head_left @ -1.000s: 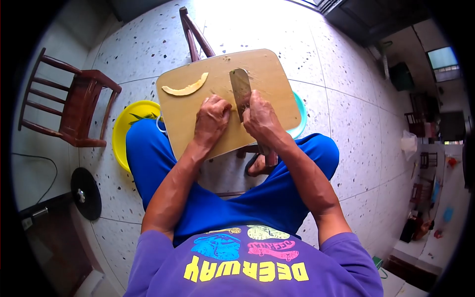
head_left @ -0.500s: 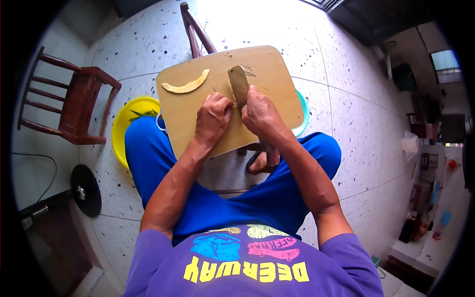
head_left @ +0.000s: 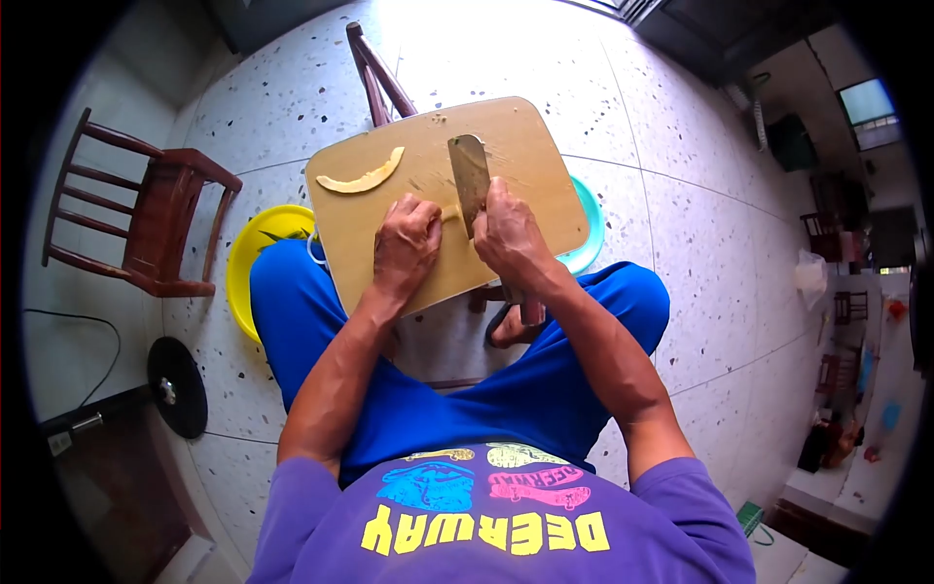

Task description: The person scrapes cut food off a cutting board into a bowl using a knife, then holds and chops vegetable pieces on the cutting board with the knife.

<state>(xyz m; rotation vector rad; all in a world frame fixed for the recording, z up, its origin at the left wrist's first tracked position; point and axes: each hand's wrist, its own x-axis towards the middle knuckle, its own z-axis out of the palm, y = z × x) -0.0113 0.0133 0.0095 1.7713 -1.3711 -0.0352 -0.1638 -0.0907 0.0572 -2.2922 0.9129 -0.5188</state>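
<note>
Curling left hand [head_left: 406,243], right hand [head_left: 510,232] gripping cleaver [head_left: 469,173]

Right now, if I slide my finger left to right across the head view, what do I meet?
Wooden chair, yellow basin, pale curved slice, left hand, cleaver, teal basin.

And here's the outfit — a purple short-sleeved shirt [head_left: 321,526], yellow "DEERWAY" lettering across it, blue, pink and yellow drawings alongside — and below, bright blue trousers [head_left: 467,409], plain fabric, softly creased!
</note>
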